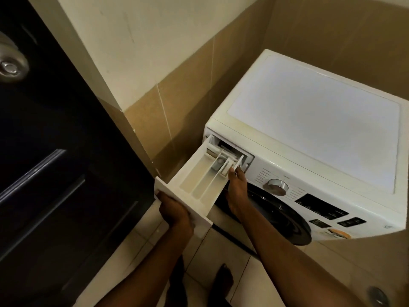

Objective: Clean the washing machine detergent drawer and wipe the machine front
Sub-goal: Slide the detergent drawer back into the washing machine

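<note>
- General level: dim, warm cast; the tiled wall (188,96) reads tan-yellow.
- Brightest zone: top of the washing machine (309,129), a pale bluish glare that wipes out surface detail.
- The door (55,151) at my left is near black; thin highlights mark its panels only.
- My left hand (174,212) and right hand (238,189) are underexposed; finger detail is poor.
- The drawer (199,180) is evenly lit; its slot sits in shadow.
- Wide-angle distortion: straight edges lean and bow toward the frame borders.
- Corners are soft; panel print is unreadable.
</note>
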